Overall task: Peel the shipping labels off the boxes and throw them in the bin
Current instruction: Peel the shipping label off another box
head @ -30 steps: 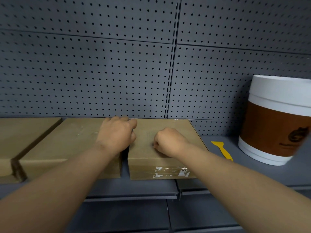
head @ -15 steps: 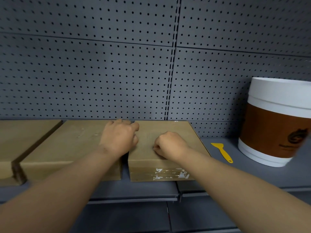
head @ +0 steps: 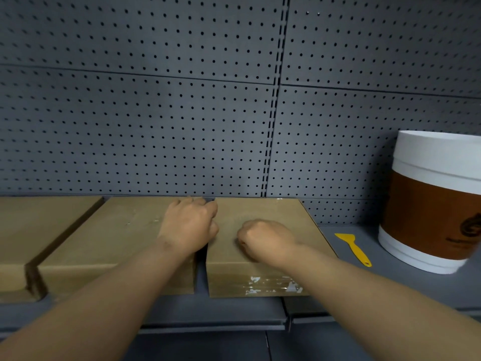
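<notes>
Brown box [head: 263, 256] flat on shelf, label scraps.

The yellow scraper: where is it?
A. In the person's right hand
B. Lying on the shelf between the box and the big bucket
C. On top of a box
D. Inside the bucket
B: the yellow scraper lies flat on the grey shelf, between the box and the bucket, with no hand touching it.

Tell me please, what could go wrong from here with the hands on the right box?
1. The right hand works with curled fingers on the box top; its fingertips are hidden, so any label could tear and leave scraps like the white residue on the front face.
2. The yellow scraper lies unused beside the box; bare nails may gouge the cardboard.
</notes>
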